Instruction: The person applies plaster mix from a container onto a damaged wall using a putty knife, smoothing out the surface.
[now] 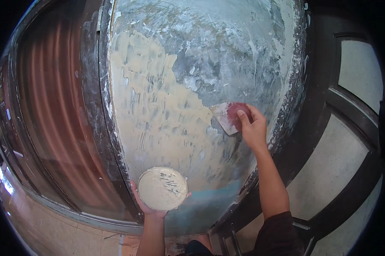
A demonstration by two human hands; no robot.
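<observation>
My left hand [143,199] holds a round tub [160,192] of pale cream paste from underneath, fingertips showing at both sides. In my right hand [253,130] is a flat scraper [223,116], its red face smeared with white, pressed on or very close to the wall [239,51]. The scraper is at the ragged right edge of a coat of cream paste [149,98] that covers much of the wall's left and lower part. Mottled grey surface shows above and to the right, with a pale blue band low down.
A dark-framed window [55,119] with reddish-brown curtain behind glass flanks the wall on the left. A dark wooden door [350,98] with pale panels is on the right. Below are floor tiles [85,234] and some littered material at the wall's foot.
</observation>
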